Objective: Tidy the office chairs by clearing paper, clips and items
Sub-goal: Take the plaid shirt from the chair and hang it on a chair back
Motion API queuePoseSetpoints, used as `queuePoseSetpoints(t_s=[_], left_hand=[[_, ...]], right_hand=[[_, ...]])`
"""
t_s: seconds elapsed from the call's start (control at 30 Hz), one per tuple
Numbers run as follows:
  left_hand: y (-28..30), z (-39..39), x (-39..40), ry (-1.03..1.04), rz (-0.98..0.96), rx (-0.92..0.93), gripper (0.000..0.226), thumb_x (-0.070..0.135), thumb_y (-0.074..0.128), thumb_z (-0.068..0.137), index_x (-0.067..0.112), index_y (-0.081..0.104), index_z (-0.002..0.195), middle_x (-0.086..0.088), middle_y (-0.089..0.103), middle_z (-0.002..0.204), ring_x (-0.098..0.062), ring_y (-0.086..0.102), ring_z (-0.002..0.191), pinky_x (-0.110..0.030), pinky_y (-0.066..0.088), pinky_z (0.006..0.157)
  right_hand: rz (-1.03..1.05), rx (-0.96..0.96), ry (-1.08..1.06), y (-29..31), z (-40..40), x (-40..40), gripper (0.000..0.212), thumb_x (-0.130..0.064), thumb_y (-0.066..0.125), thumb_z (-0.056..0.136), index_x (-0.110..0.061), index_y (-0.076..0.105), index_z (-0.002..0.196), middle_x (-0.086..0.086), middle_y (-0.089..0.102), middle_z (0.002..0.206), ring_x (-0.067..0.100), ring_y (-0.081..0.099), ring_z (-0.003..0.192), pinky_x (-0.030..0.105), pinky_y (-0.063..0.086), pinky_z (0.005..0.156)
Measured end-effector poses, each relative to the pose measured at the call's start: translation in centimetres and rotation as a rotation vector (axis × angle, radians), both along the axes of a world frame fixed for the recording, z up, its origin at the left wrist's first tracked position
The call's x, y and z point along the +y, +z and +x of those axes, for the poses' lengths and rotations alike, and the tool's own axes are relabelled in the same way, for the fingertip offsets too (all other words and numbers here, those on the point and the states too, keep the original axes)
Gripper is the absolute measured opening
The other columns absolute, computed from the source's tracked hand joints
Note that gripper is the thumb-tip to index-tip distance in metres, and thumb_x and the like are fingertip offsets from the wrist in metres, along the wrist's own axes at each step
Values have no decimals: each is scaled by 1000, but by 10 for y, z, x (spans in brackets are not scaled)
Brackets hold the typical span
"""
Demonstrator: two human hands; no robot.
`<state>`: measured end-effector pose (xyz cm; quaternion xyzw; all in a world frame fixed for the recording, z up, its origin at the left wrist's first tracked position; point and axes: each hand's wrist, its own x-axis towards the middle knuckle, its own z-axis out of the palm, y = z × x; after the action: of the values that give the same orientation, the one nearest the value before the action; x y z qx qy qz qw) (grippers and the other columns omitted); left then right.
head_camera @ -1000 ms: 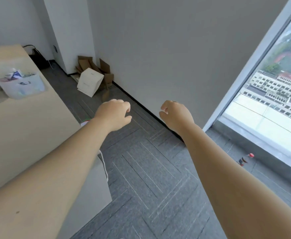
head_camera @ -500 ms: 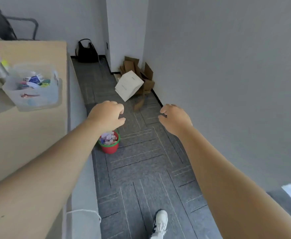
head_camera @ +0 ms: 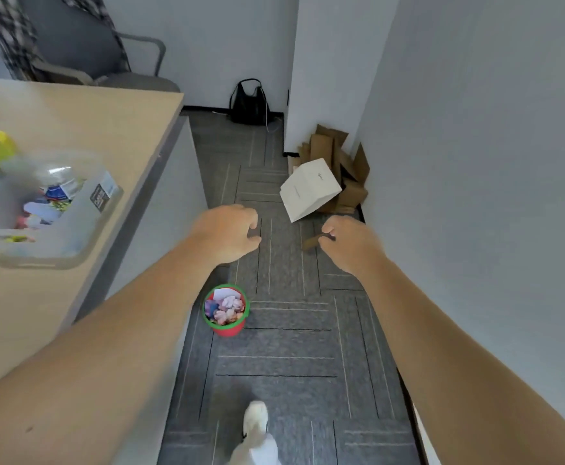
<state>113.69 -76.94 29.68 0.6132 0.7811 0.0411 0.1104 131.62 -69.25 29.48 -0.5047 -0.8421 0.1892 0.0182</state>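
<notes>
My left hand and right hand both hang loosely curled in front of me over the grey carpet, neither holding anything. The red bucket of crumpled paper sits on the floor below my left forearm, just beside the desk. 1 office chair stands well beyond both hands, behind the desk's far end.

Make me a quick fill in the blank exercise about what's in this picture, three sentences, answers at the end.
1. The small red bucket with the green rim stands on the ____.
2. The clear plastic bin sits on the ____.
3. The black bag leans against the ____.

Answers: floor; desk; wall
</notes>
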Motion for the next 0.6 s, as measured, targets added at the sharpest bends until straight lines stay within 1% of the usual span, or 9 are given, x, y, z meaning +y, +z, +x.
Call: queuePoseSetpoints(t_s=[0.07,0.13,0.23,0.37,0.5,0.6], left_hand=[[-6,-13,38,20,-17,0,32,29,51,90,8,55,114,-11,59,121,-29,55,110,-40,47,91],[-9,-29,81,31,-18,10,30,29,50,91,8,55,113,-11,59,118,-29,56,107,-39,46,88],[-1,-55,157,36,-14,20,31,29,48,92,9,54,114,-11,58,115,-28,56,104,-37,46,85],[22,-91,251,70,-1,10,34,29,49,91,8,52,118,-12,57,119,-28,54,108,-38,45,91],[37,-129,327,140,-6,-1,38,32,50,91,11,49,123,-10,55,125,-28,53,113,-41,47,95],[38,-161,377,205,-26,-9,40,32,50,91,10,48,125,-11,54,127,-29,53,114,-41,47,97]], right_hand=[[-7,1,20,-1,-12,42,31,-20,44,95,-6,54,121,15,57,126,31,53,113,42,47,96],[1,10,33,1,-27,88,31,-20,45,95,-5,54,121,15,57,126,32,53,113,45,47,96],[34,19,50,12,-55,166,33,-20,46,95,-7,52,124,14,57,128,31,53,114,44,47,96],[41,55,60,32,-95,262,34,-20,45,95,-10,51,127,12,57,129,28,53,115,41,47,95],[5,63,84,43,-135,343,31,-17,45,95,-2,56,119,16,59,123,30,56,110,41,47,93],[-24,65,145,39,-171,402,34,-17,44,95,-7,51,127,11,56,131,27,52,118,38,44,97]])
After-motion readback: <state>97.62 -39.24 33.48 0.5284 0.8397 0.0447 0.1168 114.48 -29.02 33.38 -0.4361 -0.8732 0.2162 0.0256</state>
